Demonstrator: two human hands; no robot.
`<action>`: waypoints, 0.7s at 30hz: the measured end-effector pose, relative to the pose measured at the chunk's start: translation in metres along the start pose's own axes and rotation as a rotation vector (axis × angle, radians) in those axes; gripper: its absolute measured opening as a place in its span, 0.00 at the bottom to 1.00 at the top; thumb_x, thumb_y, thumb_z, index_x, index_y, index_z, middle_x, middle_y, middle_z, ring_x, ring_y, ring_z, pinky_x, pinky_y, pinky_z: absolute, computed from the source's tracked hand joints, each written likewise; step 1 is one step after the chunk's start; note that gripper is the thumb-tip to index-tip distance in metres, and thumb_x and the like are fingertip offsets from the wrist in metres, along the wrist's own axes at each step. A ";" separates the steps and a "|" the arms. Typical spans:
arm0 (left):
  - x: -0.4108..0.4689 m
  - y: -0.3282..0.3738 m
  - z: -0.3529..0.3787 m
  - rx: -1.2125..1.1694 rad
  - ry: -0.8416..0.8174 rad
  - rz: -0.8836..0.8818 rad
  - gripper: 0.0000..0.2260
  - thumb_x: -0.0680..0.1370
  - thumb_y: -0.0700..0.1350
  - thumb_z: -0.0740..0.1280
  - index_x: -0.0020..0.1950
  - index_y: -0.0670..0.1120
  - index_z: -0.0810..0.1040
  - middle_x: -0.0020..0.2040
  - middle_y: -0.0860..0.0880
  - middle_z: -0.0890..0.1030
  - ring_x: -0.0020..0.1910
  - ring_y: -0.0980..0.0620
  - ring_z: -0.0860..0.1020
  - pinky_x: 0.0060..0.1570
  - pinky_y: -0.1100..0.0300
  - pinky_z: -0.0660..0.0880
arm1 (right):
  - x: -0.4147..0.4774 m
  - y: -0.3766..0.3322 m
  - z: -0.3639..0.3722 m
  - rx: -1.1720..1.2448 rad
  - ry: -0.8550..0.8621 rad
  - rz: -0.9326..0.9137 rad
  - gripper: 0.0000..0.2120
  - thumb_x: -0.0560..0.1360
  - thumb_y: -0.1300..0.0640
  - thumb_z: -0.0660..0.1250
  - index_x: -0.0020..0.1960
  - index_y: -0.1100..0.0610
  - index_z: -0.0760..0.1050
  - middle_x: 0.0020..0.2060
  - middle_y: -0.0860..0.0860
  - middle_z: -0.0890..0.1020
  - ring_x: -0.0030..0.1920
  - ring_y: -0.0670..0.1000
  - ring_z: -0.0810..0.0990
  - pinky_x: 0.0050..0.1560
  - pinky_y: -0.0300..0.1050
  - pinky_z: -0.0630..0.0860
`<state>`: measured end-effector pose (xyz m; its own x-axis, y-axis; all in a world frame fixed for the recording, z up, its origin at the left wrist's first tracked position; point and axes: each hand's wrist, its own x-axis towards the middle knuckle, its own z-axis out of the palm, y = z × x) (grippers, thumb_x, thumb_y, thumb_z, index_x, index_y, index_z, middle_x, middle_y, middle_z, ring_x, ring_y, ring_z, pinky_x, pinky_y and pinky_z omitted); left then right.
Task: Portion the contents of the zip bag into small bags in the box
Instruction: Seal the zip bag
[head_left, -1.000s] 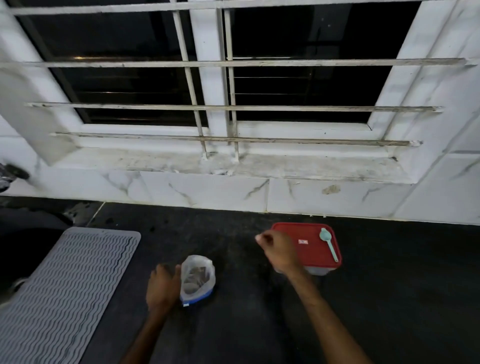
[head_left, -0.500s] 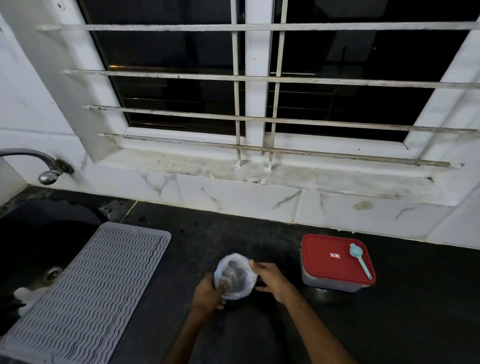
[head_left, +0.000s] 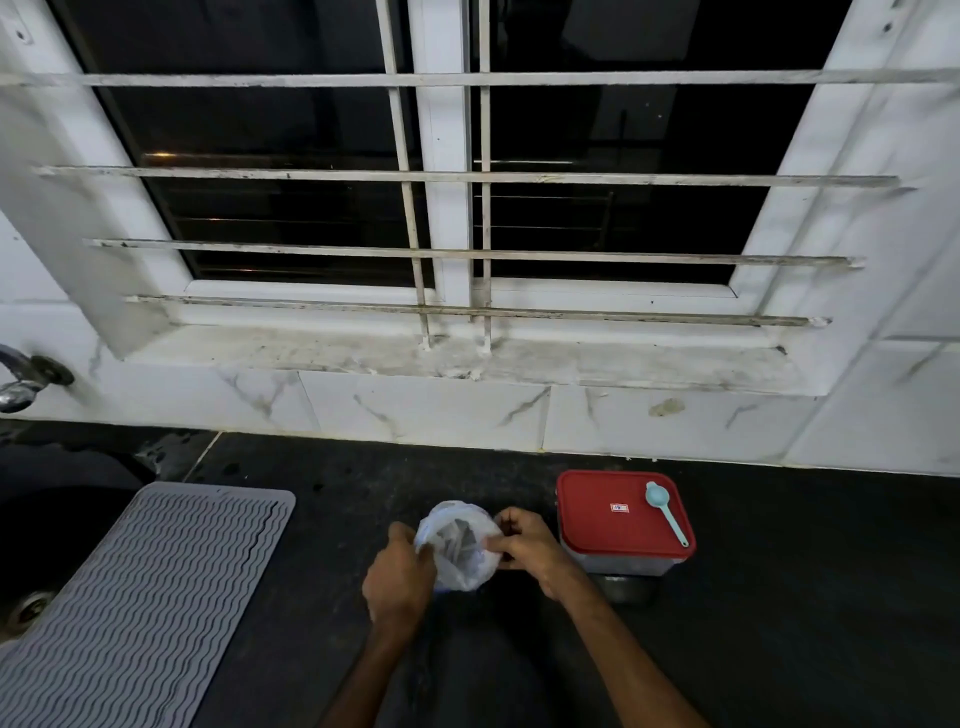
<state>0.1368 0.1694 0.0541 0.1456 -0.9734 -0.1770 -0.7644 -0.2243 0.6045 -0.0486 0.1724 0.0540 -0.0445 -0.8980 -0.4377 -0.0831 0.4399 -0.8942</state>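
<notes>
Both hands pinched rim of zip bag (head_left: 460, 545): left hand (head_left: 400, 577) at bag's 9 o'clock, right hand (head_left: 524, 545) at 3 o'clock. A second ago right hand hung free near box; now grip spread mouth wide, so portioning could start. Bag stood on dark desk (head_left: 779, 597). Box (head_left: 621, 522), red lid shut, just beside at 3 o'clock, blue spoon (head_left: 667, 512) lying on lid.

Sitting near the front of the counter (head_left: 779, 597): zip bag (head_left: 460, 545), held between left hand (head_left: 400, 582) on its left side and right hand (head_left: 530, 551) on its right; standing just right of the bag: box (head_left: 623, 561), lid (head_left: 608, 525) resting on top; lying on the lid, toward its right edge: spoon (head_left: 667, 514); lying well left of the bag: ribbed mat (head_left: 140, 597); sitting beyond the mat at far left: sink (head_left: 31, 519), tap (head_left: 21, 379) projecting above it; rising behind everything: tiled wall (head_left: 426, 410), window sill (head_left: 467, 358) and barred window (head_left: 441, 208) above.
</notes>
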 end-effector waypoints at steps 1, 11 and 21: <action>-0.001 0.002 -0.002 -0.020 0.017 -0.015 0.08 0.76 0.48 0.66 0.51 0.49 0.70 0.44 0.49 0.79 0.43 0.46 0.79 0.44 0.54 0.74 | 0.000 0.000 -0.003 -0.057 0.060 -0.022 0.07 0.70 0.67 0.70 0.45 0.58 0.76 0.40 0.53 0.81 0.43 0.50 0.81 0.46 0.49 0.82; -0.007 0.011 -0.001 -0.446 -0.001 0.081 0.07 0.75 0.40 0.71 0.43 0.45 0.72 0.39 0.47 0.79 0.39 0.48 0.80 0.36 0.56 0.78 | 0.010 0.010 0.001 -0.260 0.399 -0.185 0.08 0.69 0.64 0.68 0.40 0.52 0.73 0.36 0.47 0.79 0.35 0.46 0.78 0.34 0.38 0.76; -0.013 0.015 -0.005 -0.466 0.161 0.002 0.09 0.71 0.32 0.67 0.42 0.45 0.74 0.39 0.48 0.79 0.38 0.49 0.79 0.34 0.60 0.74 | 0.002 0.006 0.000 -0.591 0.366 -0.228 0.07 0.64 0.60 0.68 0.39 0.50 0.73 0.42 0.47 0.77 0.43 0.50 0.78 0.40 0.42 0.71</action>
<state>0.1270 0.1781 0.0693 0.2676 -0.9606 -0.0749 -0.4082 -0.1835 0.8943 -0.0491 0.1731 0.0476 -0.2830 -0.9544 -0.0946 -0.6488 0.2632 -0.7140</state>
